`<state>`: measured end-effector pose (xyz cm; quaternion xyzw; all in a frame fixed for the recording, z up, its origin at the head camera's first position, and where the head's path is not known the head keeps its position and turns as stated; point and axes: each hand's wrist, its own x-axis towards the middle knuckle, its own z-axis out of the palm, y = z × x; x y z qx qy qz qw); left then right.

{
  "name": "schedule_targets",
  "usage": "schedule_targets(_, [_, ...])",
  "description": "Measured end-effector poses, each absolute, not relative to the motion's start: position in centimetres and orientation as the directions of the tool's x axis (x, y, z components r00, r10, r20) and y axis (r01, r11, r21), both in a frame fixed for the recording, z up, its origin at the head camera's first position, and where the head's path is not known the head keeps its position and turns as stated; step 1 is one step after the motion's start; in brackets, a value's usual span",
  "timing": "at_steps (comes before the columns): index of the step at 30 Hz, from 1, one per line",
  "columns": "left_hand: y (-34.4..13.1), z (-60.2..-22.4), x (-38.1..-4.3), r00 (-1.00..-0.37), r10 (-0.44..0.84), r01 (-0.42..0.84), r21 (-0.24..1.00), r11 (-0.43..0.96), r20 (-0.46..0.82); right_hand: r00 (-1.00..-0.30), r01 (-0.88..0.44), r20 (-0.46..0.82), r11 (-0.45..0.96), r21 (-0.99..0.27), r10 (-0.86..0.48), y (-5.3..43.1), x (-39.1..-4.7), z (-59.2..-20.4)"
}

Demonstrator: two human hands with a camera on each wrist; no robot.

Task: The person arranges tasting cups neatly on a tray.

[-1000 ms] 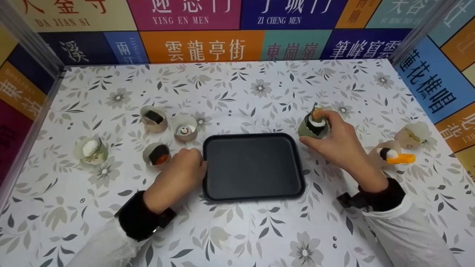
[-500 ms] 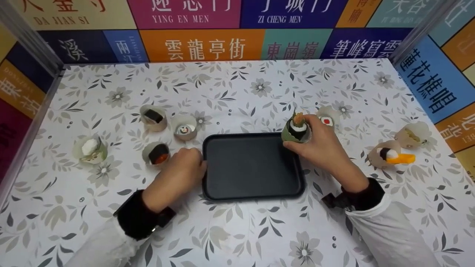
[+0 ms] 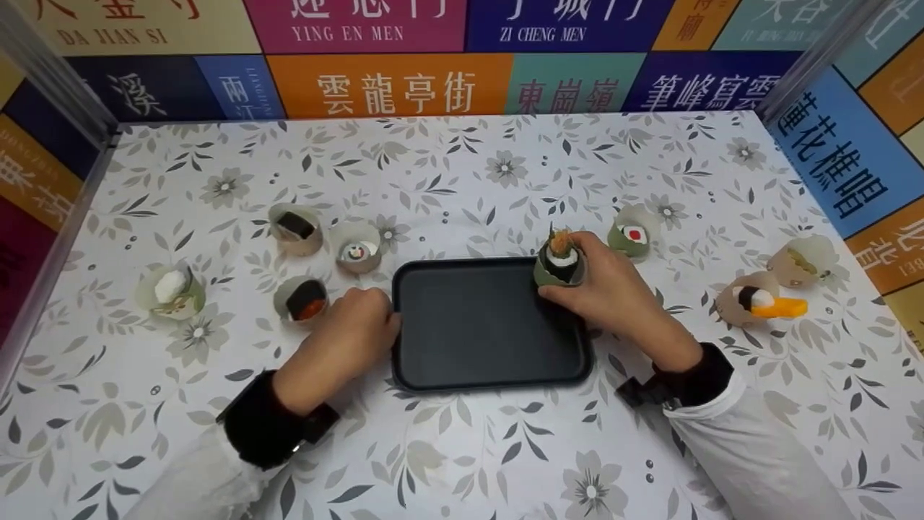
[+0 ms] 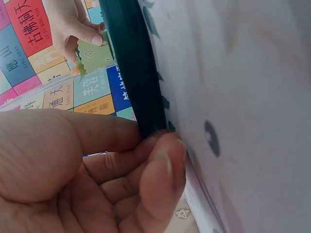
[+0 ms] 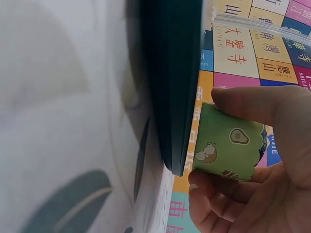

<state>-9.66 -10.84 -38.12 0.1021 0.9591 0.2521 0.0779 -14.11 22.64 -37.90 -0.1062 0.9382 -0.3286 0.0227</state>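
Note:
My right hand (image 3: pixel 613 287) pinches a green paper baking cup (image 3: pixel 546 274) between thumb and fingers, over the back right corner of the black tray (image 3: pixel 476 336). In the cup sits a seaweed-wrapped sushi roll (image 3: pixel 561 261) with an orange topping poking out. The right wrist view shows the cup's wall (image 5: pixel 226 141), printed with an avocado, close beside the tray's edge (image 5: pixel 177 87). At the tray's left side, my left hand (image 3: pixel 346 334) grips the rim, its thumb and index finger meeting on it in the left wrist view.
Left of the tray stand several paper cups holding sushi, one with a red topping (image 3: pixel 310 309) close by my left hand. A green cup (image 3: pixel 629 238) stands behind my right hand; two beige cups (image 3: pixel 729 307) are farther right. Panels with lettering (image 3: pixel 397 85) border the table.
My right hand has carried the green cup leftward from beside the tray to over its back right corner, uncovering another green cup behind. My left hand stays at the tray's rim.

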Motion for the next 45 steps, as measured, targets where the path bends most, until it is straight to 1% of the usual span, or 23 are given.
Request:
schedule_targets(7, [-10.8, -38.1, -9.7, -0.966, 0.228, 0.140, 0.499, 0.855, -0.120, -0.968, -0.218, 0.026, 0.787, -0.577, -0.249, 22.8, -14.3, -38.2])
schedule_targets(15, [-10.9, -38.0, -9.5, -0.967, 0.227, 0.141, 0.496, 0.857, -0.117, -0.958, -0.255, 0.052, 0.756, -0.603, -0.281, 22.8, -14.4, -38.8])
schedule_targets(25, [-10.7, -38.0, -9.4, -0.969, 0.227, 0.153, 0.483, 0.862, -0.098, -0.957, -0.240, -0.004, 0.802, -0.547, -0.289, 23.2, -14.7, -39.0])
schedule_targets(31, [-10.7, -38.0, -9.4, -0.969, 0.218, 0.136, 0.484, 0.864, -0.117, -0.956, -0.226, -0.033, 0.805, -0.548, -0.291, 23.2, -14.8, -39.0])
schedule_targets(37, [-10.8, -38.0, -9.4, -0.966, 0.229, 0.136, 0.509, 0.850, -0.124, -0.961, -0.206, -0.052, 0.826, -0.525, -0.273, 23.4, -14.6, -38.2])
schedule_targets(41, [-10.9, -38.0, -9.3, -0.965, 0.239, 0.150, 0.524, 0.838, -0.107, -0.963, -0.212, -0.034, 0.829, -0.518, -0.268, 24.0, -14.0, -37.0])
schedule_targets(45, [-10.9, -37.9, -9.3, -0.966, 0.230, 0.135, 0.526, 0.840, -0.119, -0.962, -0.256, 0.053, 0.811, -0.526, -0.270, 24.9, -13.3, -35.8])
